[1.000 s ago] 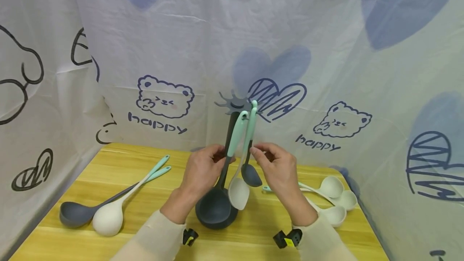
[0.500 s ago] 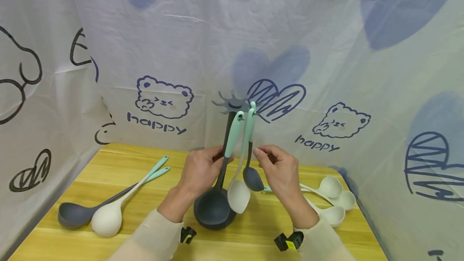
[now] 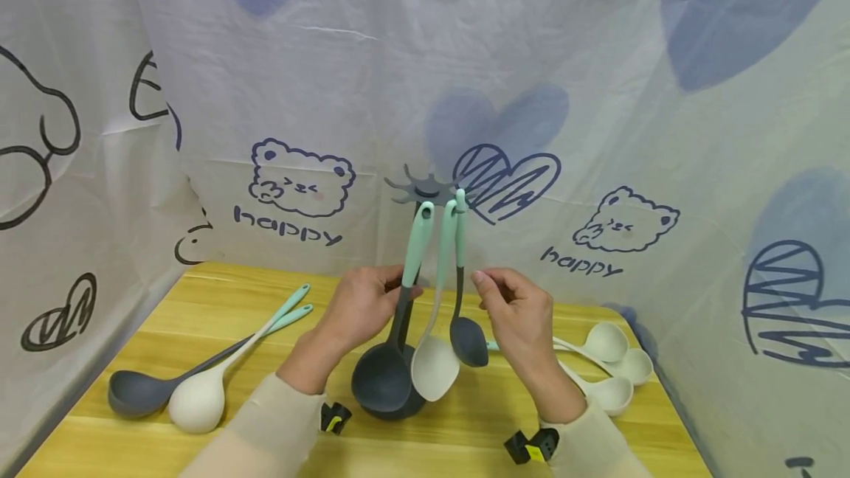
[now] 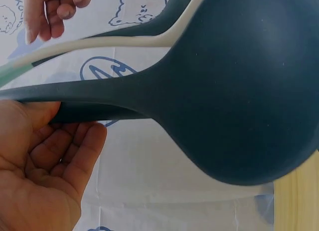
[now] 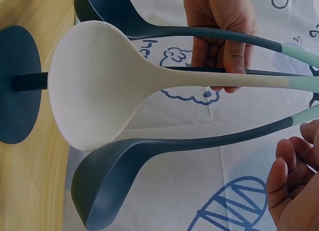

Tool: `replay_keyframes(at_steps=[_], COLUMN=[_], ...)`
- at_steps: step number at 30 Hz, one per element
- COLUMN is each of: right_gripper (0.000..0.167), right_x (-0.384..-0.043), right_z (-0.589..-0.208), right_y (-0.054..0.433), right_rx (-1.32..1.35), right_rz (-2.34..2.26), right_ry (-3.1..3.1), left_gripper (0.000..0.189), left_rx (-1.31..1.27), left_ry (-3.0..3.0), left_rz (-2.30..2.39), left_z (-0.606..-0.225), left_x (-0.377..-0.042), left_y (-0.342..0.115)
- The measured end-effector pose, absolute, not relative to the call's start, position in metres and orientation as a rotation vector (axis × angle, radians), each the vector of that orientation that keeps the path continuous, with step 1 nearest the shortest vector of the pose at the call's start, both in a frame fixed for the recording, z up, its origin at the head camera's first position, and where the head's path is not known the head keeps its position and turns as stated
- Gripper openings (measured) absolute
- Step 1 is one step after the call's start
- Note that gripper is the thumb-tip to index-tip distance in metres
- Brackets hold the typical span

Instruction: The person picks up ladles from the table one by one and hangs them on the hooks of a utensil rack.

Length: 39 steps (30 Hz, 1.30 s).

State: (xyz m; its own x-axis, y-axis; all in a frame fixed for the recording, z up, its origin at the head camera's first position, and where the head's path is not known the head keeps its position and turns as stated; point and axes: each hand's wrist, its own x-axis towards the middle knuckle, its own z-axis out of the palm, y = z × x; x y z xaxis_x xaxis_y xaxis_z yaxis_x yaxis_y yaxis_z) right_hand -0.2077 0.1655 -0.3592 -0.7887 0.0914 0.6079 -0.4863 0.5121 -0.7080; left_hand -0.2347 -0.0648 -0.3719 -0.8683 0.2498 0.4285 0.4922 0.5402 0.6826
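Note:
A dark utensil stand point(image 3: 425, 189) has a round base point(image 5: 20, 86) and a crown of curved hooks on its pole. From it hang a dark ladle point(image 3: 381, 380), a white ladle point(image 3: 435, 371) and another dark ladle point(image 3: 469, 341), all with mint handle ends. My left hand point(image 3: 361, 305) pinches the pole, its thumb tucked behind the nearest ladle's handle in the left wrist view. To the right of the hanging ladles is my right hand point(image 3: 521, 316), fingers loosely bent and holding nothing. In the right wrist view its fingertips point(image 5: 280, 167) are apart from the handles.
On the wooden table point(image 3: 252, 430), a dark ladle point(image 3: 136, 393) and a white ladle point(image 3: 198, 400) lie crossed at the left. Several white ladles point(image 3: 614, 393) lie at the right. A printed cloth point(image 3: 398, 57) rises close behind the stand.
The stand's crown has turned, carrying the hanging ladles leftward at the front and spreading them apart. My right hand has drawn slightly right, away from the rightmost dark ladle's handle.

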Motion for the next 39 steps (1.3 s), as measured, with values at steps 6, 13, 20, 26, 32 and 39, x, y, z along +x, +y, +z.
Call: replay_keyframes(at_steps=[6,13,20,26,32,39], right_gripper=[0.017,0.016,0.016,0.017,0.017,0.016], right_x=[-0.207,-0.206,-0.205,-0.203,-0.203,-0.201], right_z=[-0.36,-0.36,-0.361,-0.363,-0.365,-0.365], right_y=[0.165,0.163,0.162,0.162,0.162,0.16], right_rx=[0.338,0.32,0.318,0.318,0.327,0.32], right_rz=[1.277,1.295,1.28,1.279,1.285,1.302], right_ry=[-2.118,-2.116,-2.126,-2.119,-2.106,-2.115], left_gripper=[0.014,0.013,0.008,0.012,0.017,0.019], left_rx=[-0.62,-0.674,-0.716,-0.609,-0.548,-0.546], left_ry=[-2.561,-2.6,-2.635,-2.641,-2.579,-2.587], left_rz=[-1.298,-1.358,-1.412,-1.578,-1.69,-1.653], left_z=[-0.369,-0.368,-0.368,-0.375,-0.381,-0.386], left_x=[-0.239,-0.243,-0.246,-0.249,-0.247,-0.242], left_y=[-0.07,-0.075,-0.079,-0.08,-0.081,-0.072])
